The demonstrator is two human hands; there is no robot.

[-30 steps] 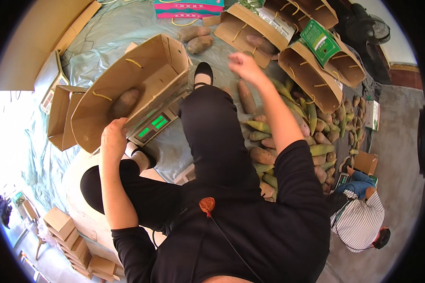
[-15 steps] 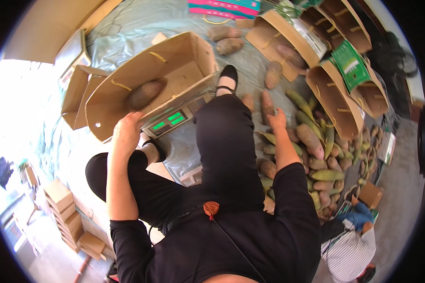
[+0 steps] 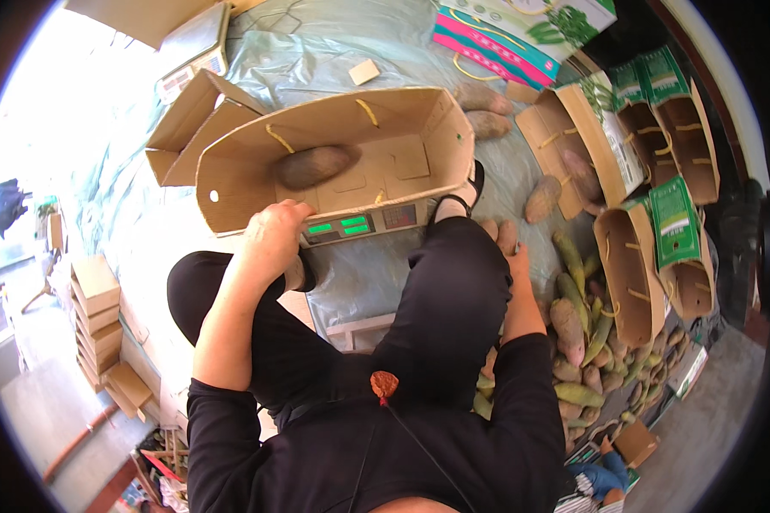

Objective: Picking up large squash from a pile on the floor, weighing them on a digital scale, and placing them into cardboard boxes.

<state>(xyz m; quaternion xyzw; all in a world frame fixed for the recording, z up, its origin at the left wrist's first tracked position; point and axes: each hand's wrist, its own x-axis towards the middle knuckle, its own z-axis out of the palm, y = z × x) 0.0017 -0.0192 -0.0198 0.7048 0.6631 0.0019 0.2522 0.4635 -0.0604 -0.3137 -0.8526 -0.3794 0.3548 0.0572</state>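
Note:
My left hand (image 3: 275,232) grips the near rim of an open cardboard carton (image 3: 257,203), its fingers hooked over the edge. One large brown root vegetable (image 3: 318,166) lies inside the carton. Under the carton a scale (image 3: 399,218) shows its green-lit display at the front. Beside my right knee, my right hand (image 3: 522,267) is closed round the near end of a slim reddish-brown root vegetable (image 3: 507,237); my knee hides some of its fingers.
Right of my leg spreads a heap of brown and green root vegetables (image 3: 566,329). More open cartons with yellow cord handles (image 3: 629,278) stand beyond it. A second scale (image 3: 192,43) sits at the far left. Stacked boxes (image 3: 97,291) are at left; another person (image 3: 603,479) works at lower right.
My view has swung left, so the scene sits further right. My left hand stays at the carton's rim. My right hand has closed on the slim root vegetable and come nearer my knee.

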